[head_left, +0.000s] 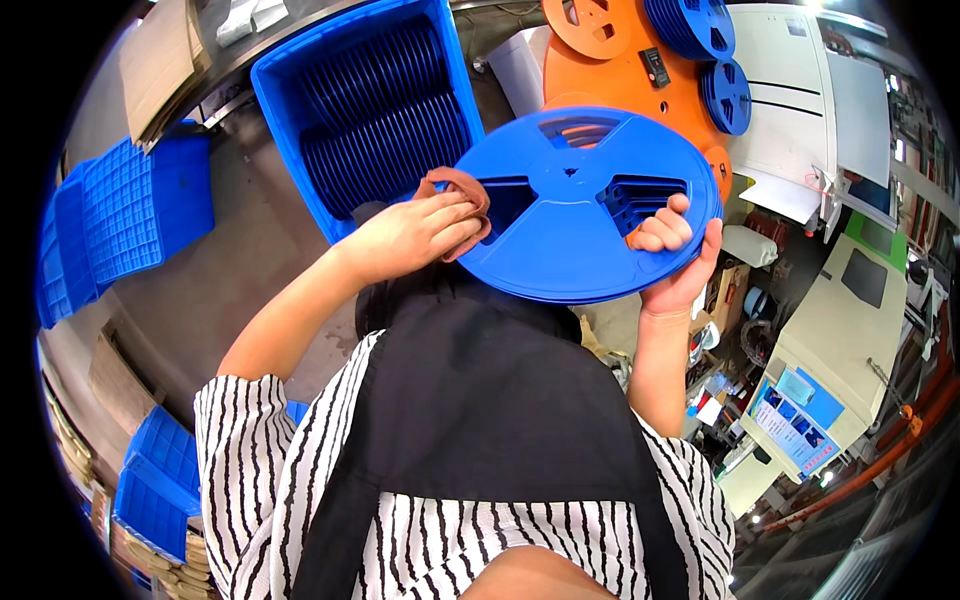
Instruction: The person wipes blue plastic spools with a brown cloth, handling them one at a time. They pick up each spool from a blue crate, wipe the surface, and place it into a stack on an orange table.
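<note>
A stack of round blue plastic reels (570,262) is held up in front of my chest, its top face showing wedge-shaped openings. My right hand (672,262) grips the stack at its right edge, with fingers curled through an opening and the thumb outside the rim. On the opposite side, my left hand (415,235) is closed around a brown cloth (460,182). The cloth touches the left rim of the top reel. How many reels lie beneath the top one is hard to see.
Beyond my left hand stands a blue crate (283,140) with rows of reels on edge. An orange round table (600,82) carries more blue reels (690,25). Stacked blue crates (145,205) and cardboard (160,70) are at left; a white cabinet (775,125) and a beige machine (835,320) at right.
</note>
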The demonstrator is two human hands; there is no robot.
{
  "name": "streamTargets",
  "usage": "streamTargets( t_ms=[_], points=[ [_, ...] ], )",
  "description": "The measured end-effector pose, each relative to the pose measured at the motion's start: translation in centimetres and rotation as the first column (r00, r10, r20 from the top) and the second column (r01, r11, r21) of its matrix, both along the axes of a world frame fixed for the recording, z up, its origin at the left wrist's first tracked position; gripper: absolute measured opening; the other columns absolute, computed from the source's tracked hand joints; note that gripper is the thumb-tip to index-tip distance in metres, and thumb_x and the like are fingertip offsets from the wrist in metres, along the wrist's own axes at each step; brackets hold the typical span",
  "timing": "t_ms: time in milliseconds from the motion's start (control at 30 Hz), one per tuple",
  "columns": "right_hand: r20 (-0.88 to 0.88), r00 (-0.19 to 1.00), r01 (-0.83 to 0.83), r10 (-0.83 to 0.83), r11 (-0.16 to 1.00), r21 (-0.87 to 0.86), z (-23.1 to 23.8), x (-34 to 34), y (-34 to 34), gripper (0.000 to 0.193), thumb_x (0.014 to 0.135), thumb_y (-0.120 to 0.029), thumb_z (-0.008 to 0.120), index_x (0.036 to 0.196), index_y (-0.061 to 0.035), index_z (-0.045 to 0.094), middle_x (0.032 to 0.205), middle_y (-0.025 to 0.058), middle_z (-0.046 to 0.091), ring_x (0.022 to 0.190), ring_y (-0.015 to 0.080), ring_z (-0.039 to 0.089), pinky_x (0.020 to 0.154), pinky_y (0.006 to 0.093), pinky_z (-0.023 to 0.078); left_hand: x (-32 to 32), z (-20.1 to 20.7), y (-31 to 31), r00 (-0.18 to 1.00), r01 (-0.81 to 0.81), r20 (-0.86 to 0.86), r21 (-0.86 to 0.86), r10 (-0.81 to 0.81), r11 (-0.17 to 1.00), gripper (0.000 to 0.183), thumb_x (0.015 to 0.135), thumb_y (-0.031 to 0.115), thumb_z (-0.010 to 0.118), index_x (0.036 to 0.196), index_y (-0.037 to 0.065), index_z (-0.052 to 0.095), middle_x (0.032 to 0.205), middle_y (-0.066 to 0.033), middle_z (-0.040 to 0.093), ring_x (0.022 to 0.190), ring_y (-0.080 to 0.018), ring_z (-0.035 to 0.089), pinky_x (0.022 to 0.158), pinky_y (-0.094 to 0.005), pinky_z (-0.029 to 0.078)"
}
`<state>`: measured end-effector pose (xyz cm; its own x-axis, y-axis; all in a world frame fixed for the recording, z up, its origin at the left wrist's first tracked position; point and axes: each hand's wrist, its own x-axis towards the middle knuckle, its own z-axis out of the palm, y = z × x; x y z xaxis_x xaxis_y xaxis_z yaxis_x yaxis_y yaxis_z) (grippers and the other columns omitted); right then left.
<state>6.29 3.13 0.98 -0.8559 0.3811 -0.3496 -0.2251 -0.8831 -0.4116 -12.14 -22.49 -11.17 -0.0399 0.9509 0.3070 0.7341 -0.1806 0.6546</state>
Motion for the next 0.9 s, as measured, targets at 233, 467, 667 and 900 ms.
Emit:
streamTargets(
  t_ms=[233,467,667,900],
  points=[
    [0.334,0.942,-0.100,0.011,0.963,0.251,0.5,-0.6,0.7,0.054,0.093,-0.034,0.054,0.132,0.0026,0.046,0.088,0.0064,0.061,0.074,0.0184,0.055,0.073,0.0375,0.047,-0.6,-0.2,-4.8,0.409,-0.229,0.791,-0.393,0.455,0.890,0.032,0.088,-0.003,0.056,0.120,0.003,0.058,0.117,-0.0096,0.064,0.105,-0.0213,0.063,0.091,-0.0323,0.048],
    [0.350,0.937,-0.059,-0.018,0.977,0.207,-0.9,1.2,0.3,0.045,0.093,-0.031,0.054,0.124,0.0019,0.051,0.076,0.0052,0.055,0.065,0.0154,0.048,0.065,0.0334,0.044,-1.6,-1.6,-8.2,-0.457,-0.254,0.862,-0.364,0.221,0.896,0.043,0.085,0.012,0.067,0.122,-0.001,0.048,0.114,-0.0193,0.060,0.106,-0.0333,0.062,0.092,-0.0480,0.052],
    [0.388,0.922,-0.082,-0.007,0.974,0.212,-0.6,0.3,-0.8,0.043,0.092,-0.030,0.054,0.122,0.0007,0.052,0.075,0.0050,0.056,0.065,0.0149,0.050,0.064,0.0324,0.045,-1.7,-1.2,-9.1,-0.542,-0.321,0.835,-0.307,0.092,0.896,0.049,0.085,0.012,0.067,0.124,-0.004,0.043,0.113,-0.0238,0.058,0.103,-0.0444,0.062,0.089,-0.0556,0.053],
    [0.392,0.920,-0.092,0.001,0.972,0.215,-1.3,0.6,-1.0,0.041,0.093,-0.028,0.053,0.122,0.0010,0.051,0.077,0.0056,0.056,0.066,0.0151,0.051,0.066,0.0330,0.047,-1.7,-2.5,-10.3,-0.567,-0.344,0.815,-0.368,0.122,0.864,0.051,0.085,0.010,0.067,0.128,-0.003,0.042,0.115,-0.0212,0.059,0.103,-0.0395,0.063,0.091,-0.0532,0.052]
  ],
)
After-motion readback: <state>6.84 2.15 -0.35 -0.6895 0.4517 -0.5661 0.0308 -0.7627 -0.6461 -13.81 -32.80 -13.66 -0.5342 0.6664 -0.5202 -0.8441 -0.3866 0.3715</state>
